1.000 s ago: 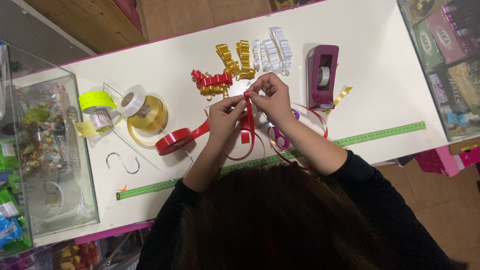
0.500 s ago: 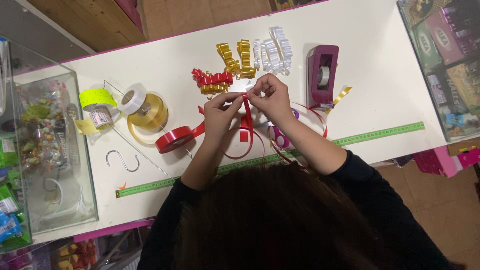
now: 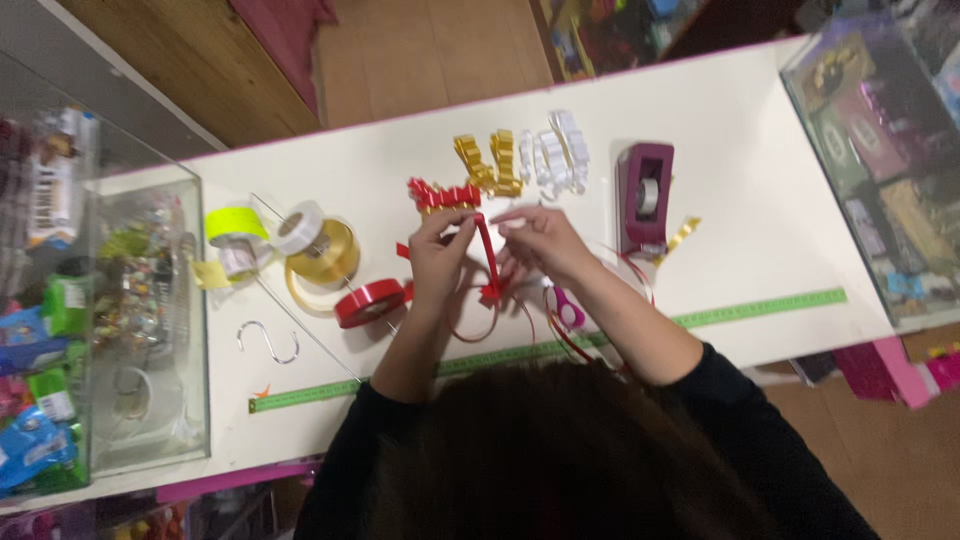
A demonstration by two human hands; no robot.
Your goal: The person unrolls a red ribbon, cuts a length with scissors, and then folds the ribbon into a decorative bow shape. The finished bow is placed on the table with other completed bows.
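Note:
Over the white table [image 3: 740, 260], my left hand [image 3: 438, 262] and my right hand [image 3: 545, 243] pinch the top of a folded strip of red ribbon [image 3: 488, 262]. The strip hangs down between the two hands and ends in a small knot of loops. More red ribbon curls loose on the table under my wrists. It leads left to a red ribbon roll [image 3: 368, 303] beside my left hand. A finished red bow [image 3: 442, 194] lies just beyond my fingers.
Gold bows [image 3: 489, 162] and white bows [image 3: 553, 160] lie at the back. A maroon tape dispenser [image 3: 643, 198] stands to the right. Gold [image 3: 322, 256], white [image 3: 299, 227] and yellow rolls [image 3: 233, 227] sit to the left, near an S-hook [image 3: 268, 341]. A green measuring tape [image 3: 760, 308] runs along the front edge. Scissors [image 3: 566, 306] lie under my right forearm.
My hands stay together on the red ribbon and shift only slightly as the fingers work the fold. Nothing else on the table has moved.

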